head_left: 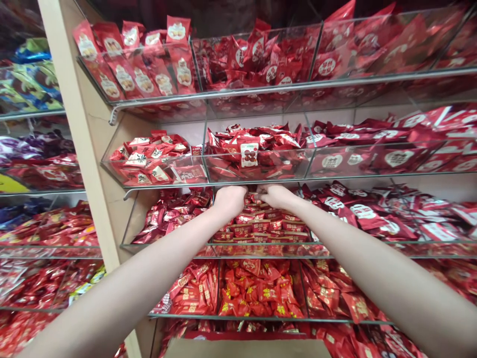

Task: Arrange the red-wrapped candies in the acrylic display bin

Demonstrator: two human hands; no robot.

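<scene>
Both hands reach into the middle bin of the third shelf, under the glass shelf above. My left hand (230, 200) is closed, its knuckles upward and its fingertips hidden. Just to its right, my right hand (275, 196) is closed too, with fingers curled inward. A small red packet (254, 196) shows in the narrow gap between the hands, partly hidden by the fingers. Below them, red and gold wrapped packets (261, 226) lie in fairly even rows. Whatever is inside my left fist is out of sight.
Clear glass fronts (261, 250) and dividers border the bins. Loose dark-red packets (175, 214) fill the left bin, and larger maroon packets (365, 211) the right one. A wooden upright (80, 124) stands left. A brown cardboard edge (246, 348) shows at the bottom.
</scene>
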